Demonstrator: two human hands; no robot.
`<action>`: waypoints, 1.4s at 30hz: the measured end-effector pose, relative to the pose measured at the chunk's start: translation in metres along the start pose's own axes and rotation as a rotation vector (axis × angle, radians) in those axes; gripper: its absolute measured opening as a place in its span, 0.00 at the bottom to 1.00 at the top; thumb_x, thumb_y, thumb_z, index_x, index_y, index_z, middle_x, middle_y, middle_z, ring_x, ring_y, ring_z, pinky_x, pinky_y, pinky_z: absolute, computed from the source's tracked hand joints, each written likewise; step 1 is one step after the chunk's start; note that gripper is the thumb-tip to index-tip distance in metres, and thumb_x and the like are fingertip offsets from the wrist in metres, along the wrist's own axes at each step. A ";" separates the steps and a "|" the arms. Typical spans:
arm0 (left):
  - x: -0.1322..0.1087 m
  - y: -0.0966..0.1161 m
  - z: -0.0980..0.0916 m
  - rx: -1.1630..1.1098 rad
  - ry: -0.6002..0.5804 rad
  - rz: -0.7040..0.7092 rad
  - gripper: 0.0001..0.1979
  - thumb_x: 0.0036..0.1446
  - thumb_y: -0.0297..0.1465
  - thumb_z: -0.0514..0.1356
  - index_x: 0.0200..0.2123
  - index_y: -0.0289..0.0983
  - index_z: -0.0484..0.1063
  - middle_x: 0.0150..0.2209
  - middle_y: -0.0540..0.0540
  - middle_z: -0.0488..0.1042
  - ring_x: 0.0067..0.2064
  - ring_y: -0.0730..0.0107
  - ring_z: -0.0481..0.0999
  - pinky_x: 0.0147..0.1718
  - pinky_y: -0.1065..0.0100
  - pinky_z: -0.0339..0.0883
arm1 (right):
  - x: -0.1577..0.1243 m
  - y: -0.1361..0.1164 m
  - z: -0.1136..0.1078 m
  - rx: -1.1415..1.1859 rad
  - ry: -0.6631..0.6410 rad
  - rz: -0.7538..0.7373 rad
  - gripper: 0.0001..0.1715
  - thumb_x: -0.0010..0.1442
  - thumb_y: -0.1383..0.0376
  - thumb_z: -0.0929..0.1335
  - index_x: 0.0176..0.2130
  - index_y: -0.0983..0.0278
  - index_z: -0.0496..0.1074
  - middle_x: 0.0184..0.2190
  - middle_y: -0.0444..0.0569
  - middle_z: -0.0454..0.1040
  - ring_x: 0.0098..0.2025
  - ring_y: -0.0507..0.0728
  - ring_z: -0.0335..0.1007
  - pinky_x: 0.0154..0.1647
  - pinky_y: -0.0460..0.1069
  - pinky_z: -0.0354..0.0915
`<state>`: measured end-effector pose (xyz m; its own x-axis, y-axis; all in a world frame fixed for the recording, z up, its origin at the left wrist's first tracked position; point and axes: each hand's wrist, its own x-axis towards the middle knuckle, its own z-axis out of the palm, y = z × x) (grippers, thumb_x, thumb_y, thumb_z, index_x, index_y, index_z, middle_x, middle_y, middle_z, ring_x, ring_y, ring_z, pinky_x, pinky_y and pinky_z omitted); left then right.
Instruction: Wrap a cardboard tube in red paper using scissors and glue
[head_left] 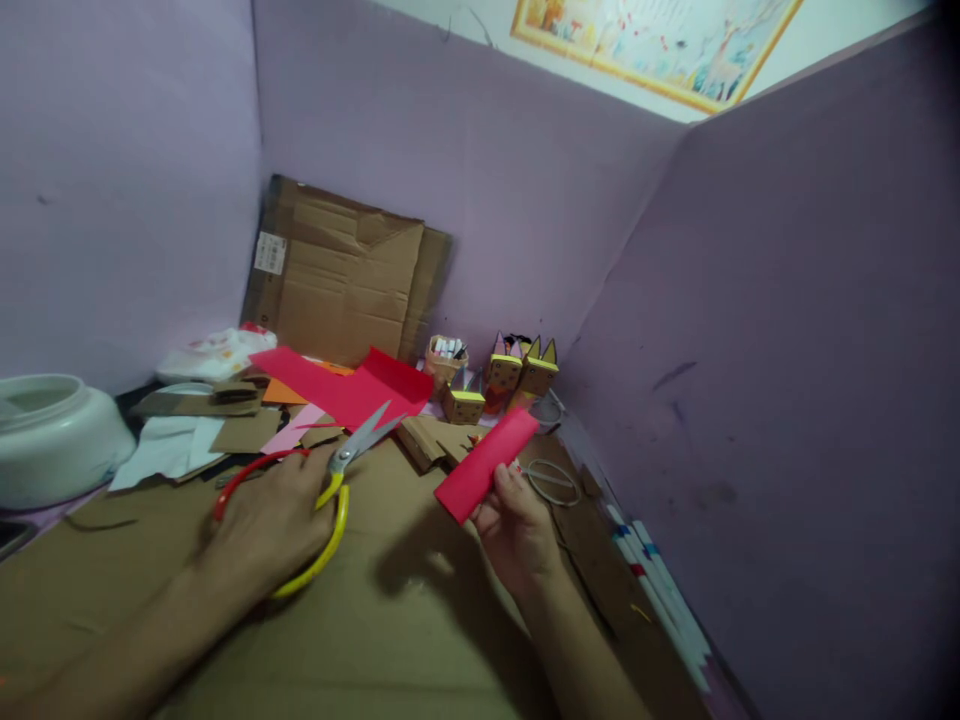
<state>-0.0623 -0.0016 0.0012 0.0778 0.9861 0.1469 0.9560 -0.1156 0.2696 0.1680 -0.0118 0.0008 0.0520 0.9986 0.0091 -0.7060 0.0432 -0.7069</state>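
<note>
My left hand is closed round a pair of scissors with one red and one yellow handle; the blades point up and right, slightly apart. Between the thumb and fingers of my right hand is a folded strip of red paper, tilted above the cardboard surface. Just beyond the scissors lies a larger red paper sheet, its right side curled up. The fingers behind the red strip are partly hidden.
Behind my hands stand small cardboard boxes with pointed ears and a cup of markers. Flattened cardboard leans on the back wall. At left are paper scraps and a white pot. White tubes lie along the right wall.
</note>
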 end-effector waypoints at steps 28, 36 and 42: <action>-0.015 0.043 -0.005 -0.737 -0.118 -0.001 0.07 0.41 0.31 0.53 0.19 0.37 0.69 0.19 0.50 0.70 0.24 0.69 0.67 0.24 0.69 0.58 | -0.020 0.030 0.007 -0.474 -0.337 0.074 0.25 0.44 0.61 0.77 0.43 0.62 0.76 0.38 0.50 0.77 0.40 0.58 0.72 0.42 0.50 0.67; 0.014 0.015 0.006 -1.095 0.300 -0.273 0.20 0.35 0.34 0.59 0.37 0.37 0.67 0.32 0.48 0.70 0.31 0.67 0.71 0.33 0.65 0.66 | -0.014 0.021 0.004 -0.060 -0.162 0.387 0.18 0.53 0.59 0.71 0.43 0.66 0.75 0.36 0.53 0.79 0.33 0.58 0.75 0.36 0.52 0.71; 0.005 0.029 0.006 -1.177 -0.058 -0.257 0.21 0.43 0.41 0.61 0.40 0.35 0.68 0.29 0.47 0.71 0.30 0.66 0.72 0.24 0.68 0.63 | -0.014 0.022 0.006 0.049 -0.144 0.457 0.17 0.52 0.59 0.72 0.39 0.68 0.76 0.36 0.55 0.79 0.32 0.56 0.75 0.35 0.52 0.72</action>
<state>-0.0324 0.0008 0.0045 -0.0354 0.9967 -0.0734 0.1039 0.0767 0.9916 0.1472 -0.0251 -0.0106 -0.3671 0.9095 -0.1950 -0.6664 -0.4034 -0.6271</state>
